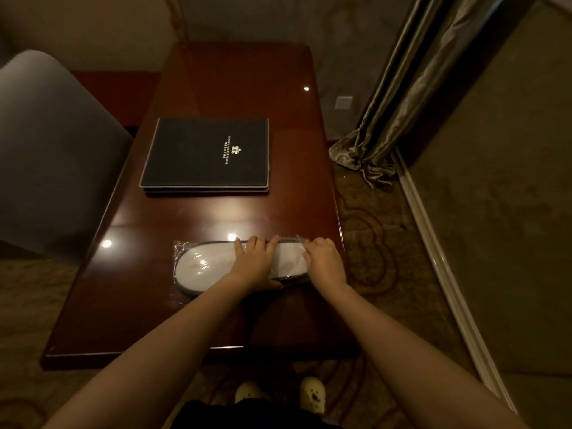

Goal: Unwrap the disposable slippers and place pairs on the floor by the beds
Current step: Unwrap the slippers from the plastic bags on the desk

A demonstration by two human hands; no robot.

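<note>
We see dark folder (pixel 205 152) lying flat on glossy wooden table (pixel 235 78), grey chair (pixel 52 150) at left, curtain (pixel 411 88) bunched on patterned carpet (pixel 371 230).

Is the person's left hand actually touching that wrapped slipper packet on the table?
Touching. The head view shows the left hand pressed flat on the wrapped slippers, fingers spread across the plastic, no gap between them.

the dark folder (pixel 205 153) carries small light lettering ending "forest hotel" beneath a crest.
</note>
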